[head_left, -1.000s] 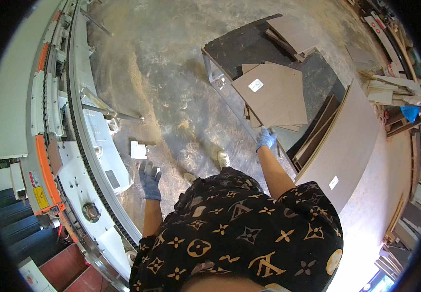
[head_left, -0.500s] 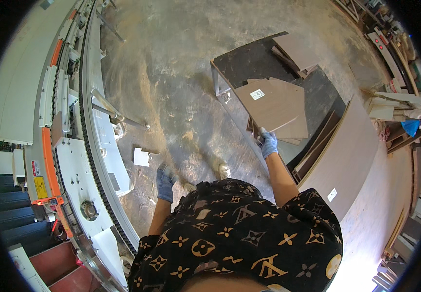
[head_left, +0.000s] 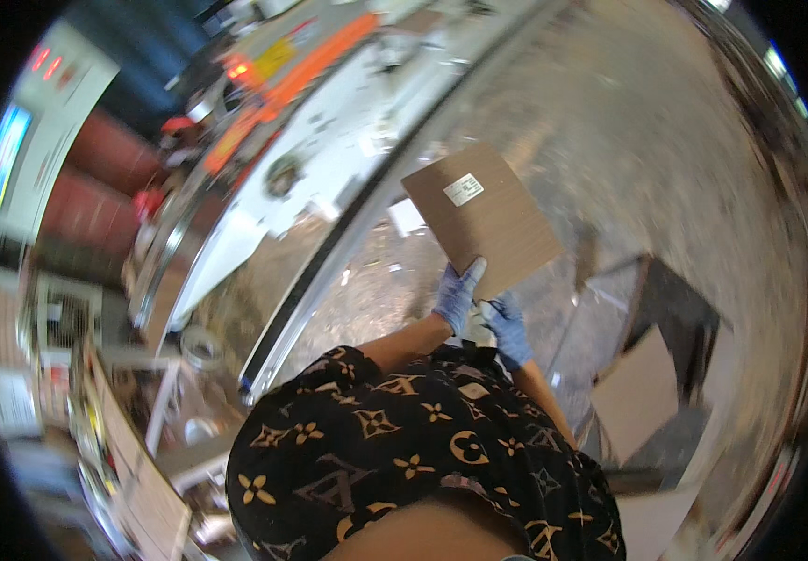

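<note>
A flat brown board [head_left: 507, 220] with a white label [head_left: 464, 190] is held out before my body, tilted. My left hand [head_left: 458, 294], in a blue-grey glove, grips its near corner with the thumb on top. Just right of that corner is my right hand [head_left: 508, 332], gloved alike, with thumb and fingers slightly apart. Its fingertips come close to the board's near edge; whether they touch it is blurred.
A dark-topped low table [head_left: 642, 467] with brown panels [head_left: 636, 397] stands to the right. At the left runs a long machine with a white bed [head_left: 329, 140], an orange strip [head_left: 315, 70] and a metal rail. A white scrap [head_left: 406, 217] lies on the floor.
I have turned left, towards the machine. The labelled board has come off the table stack and is now in my left hand. My right hand has moved in close to my left.
</note>
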Tool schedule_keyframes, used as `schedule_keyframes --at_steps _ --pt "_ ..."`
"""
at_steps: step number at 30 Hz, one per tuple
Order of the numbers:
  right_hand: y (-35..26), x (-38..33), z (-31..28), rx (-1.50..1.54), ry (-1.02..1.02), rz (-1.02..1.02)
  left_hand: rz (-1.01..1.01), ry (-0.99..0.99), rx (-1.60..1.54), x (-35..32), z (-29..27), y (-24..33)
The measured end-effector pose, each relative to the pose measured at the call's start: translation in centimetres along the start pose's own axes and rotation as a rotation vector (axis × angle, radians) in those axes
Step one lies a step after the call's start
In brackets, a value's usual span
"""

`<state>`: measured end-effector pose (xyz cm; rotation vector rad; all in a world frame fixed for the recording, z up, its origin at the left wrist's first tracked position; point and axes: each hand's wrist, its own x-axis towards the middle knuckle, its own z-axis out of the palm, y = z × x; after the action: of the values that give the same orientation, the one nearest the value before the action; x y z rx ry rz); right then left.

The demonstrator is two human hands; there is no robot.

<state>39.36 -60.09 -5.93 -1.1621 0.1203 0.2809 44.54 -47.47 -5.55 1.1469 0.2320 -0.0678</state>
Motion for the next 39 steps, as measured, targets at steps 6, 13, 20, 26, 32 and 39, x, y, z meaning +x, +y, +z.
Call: schedule_keyframes --at_steps 6,13,20,26,32,39 --pt "1.1 2.5 2.2 -0.106 -0.106 0.286 0.095 0.228 -0.186 4.0 -17.3 10.7" --pt "5.4 5.1 3.4 -0.071 -0.046 0.379 0.206 0.522 -0.213 9.8 -34.8 14.5" --pt "6.9 6.7 6.9 -0.058 0.103 0.427 -0.002 0.638 -0.392 16.9 -43.0 19.1" --pt "6.5 6.6 9.1 -0.032 0.215 0.409 -0.035 0.778 -0.501 19.2 -41.9 19.5" --pt "7.7 6.0 7.1 0.072 0.309 0.363 -0.107 0.771 -0.423 23.1 -38.0 19.0" --pt "5.7 4.5 7.3 0.038 0.410 0.246 -0.108 0.366 -0.192 33.6 -47.5 16.6"
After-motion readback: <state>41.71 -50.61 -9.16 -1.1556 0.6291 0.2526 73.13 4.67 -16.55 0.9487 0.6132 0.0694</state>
